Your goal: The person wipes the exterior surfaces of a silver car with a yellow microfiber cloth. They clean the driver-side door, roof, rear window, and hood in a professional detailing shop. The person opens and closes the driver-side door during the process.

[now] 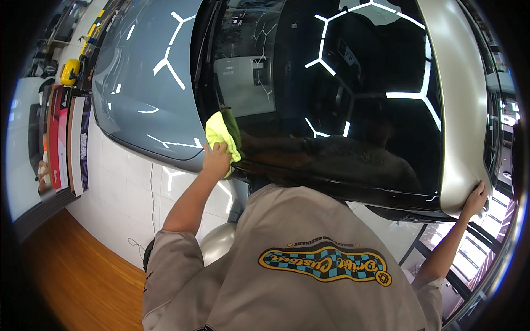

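My left hand [217,159] is closed around a bright yellow-green microfiber cloth [222,132]. The cloth rests bunched at the lower near corner of a car's dark windshield [331,116], beside the hood. Far to the right, my right hand [475,199] grips the near edge of the pale champagne roof [459,110]; part of its fingers is hidden around that edge. The windshield reflects white light strips and my own dark outline.
The glossy grey-blue hood [146,83] spreads to the left. Below it a champagne side mirror [218,243] sticks out by my left arm. A thin cable [152,204] runs over the white tiled floor [118,176]. Flat boxes [66,138] and a yellow object [70,72] stand at the far left.
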{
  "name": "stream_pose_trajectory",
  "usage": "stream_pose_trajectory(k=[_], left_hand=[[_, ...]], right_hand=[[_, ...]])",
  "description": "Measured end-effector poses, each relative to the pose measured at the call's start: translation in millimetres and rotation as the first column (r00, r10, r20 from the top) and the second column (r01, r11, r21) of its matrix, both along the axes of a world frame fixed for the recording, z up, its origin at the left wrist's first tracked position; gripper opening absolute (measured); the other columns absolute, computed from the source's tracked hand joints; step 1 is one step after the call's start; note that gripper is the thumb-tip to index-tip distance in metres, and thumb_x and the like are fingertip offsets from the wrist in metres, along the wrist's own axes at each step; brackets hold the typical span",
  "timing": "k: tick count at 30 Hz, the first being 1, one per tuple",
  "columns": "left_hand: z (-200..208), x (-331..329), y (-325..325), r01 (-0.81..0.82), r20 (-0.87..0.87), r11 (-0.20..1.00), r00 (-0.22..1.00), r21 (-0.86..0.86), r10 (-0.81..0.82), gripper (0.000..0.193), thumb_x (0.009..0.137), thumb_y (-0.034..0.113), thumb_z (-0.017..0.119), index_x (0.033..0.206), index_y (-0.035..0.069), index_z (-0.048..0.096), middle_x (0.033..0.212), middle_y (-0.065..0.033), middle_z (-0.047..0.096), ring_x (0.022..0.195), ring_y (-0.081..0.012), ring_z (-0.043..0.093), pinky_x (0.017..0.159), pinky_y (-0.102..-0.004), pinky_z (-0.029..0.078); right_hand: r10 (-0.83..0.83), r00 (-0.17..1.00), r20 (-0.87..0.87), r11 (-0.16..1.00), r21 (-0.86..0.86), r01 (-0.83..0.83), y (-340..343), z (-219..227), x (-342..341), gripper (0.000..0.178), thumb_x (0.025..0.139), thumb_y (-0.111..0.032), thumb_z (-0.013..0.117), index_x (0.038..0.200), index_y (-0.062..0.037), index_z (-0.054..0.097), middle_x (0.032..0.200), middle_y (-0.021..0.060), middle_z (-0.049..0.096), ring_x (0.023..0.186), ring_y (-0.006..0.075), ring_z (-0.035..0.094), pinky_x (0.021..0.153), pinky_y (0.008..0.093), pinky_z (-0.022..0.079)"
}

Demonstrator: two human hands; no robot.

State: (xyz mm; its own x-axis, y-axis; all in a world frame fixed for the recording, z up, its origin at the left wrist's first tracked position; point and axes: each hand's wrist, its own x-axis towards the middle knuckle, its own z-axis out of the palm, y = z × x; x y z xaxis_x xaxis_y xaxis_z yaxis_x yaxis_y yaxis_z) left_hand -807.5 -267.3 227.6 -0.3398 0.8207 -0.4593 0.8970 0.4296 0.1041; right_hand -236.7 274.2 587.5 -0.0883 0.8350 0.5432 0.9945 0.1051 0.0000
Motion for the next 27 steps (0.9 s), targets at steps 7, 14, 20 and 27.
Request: stream_pose_trajectory(k=[7,14,20,27], left_hand=[[14.1,23.4,14.6,-0.375,0.418,0.893,0.873,0.250,0.250,0.012,0.078,0.012,0.059,0.084,0.005,0.066,0.108,-0.0171,0.052,0.106,-0.0369,0.048,0.090,-0.0507,0.039],[116.0,113.8,182.5,0.090,0.318,0.564,0.748,0.820,-0.583,0.040,0.067,0.014,0.067,0.107,0.020,0.068,0.112,-0.0047,0.054,0.105,-0.0260,0.049,0.089,-0.0427,0.041],[196.5,129.1,341.4,0.253,-0.149,-0.043,0.416,0.966,-0.897,0.033,0.074,0.018,0.056,0.105,0.009,0.060,0.111,-0.0055,0.054,0.112,-0.0218,0.049,0.105,-0.0382,0.036],[214.2,76.0,474.8,0.316,-0.108,0.129,0.634,0.940,-0.765,0.053,0.089,0.043,0.056,0.133,0.012,0.051,0.138,-0.0106,0.045,0.133,-0.0299,0.036,0.111,-0.0581,0.023]], right_hand=[[0.011,0.998,-0.055,0.999,0.031,-0.010,-3.3,-6.6,-0.5,0.040,0.097,-0.035,0.046,0.115,-0.0055,0.065,0.120,0.0146,0.062,0.111,0.0318,0.057,0.094,0.0379,0.043],[0.157,0.981,-0.116,0.983,0.113,-0.144,9.7,-13.4,-35.1,0.027,0.097,-0.019,0.049,0.105,0.0011,0.064,0.108,0.0144,0.064,0.104,0.0295,0.058,0.094,0.0368,0.042],[0.152,0.986,-0.070,0.984,0.101,-0.145,10.0,-18.9,-55.7,0.025,0.097,-0.014,0.048,0.105,0.0026,0.064,0.114,0.0158,0.063,0.117,0.0317,0.052,0.101,0.0378,0.038],[0.145,0.979,-0.141,0.987,0.093,-0.133,20.0,-27.7,-76.3,0.021,0.096,-0.008,0.047,0.105,0.0029,0.062,0.114,0.0145,0.062,0.120,0.0303,0.051,0.102,0.0382,0.038]])
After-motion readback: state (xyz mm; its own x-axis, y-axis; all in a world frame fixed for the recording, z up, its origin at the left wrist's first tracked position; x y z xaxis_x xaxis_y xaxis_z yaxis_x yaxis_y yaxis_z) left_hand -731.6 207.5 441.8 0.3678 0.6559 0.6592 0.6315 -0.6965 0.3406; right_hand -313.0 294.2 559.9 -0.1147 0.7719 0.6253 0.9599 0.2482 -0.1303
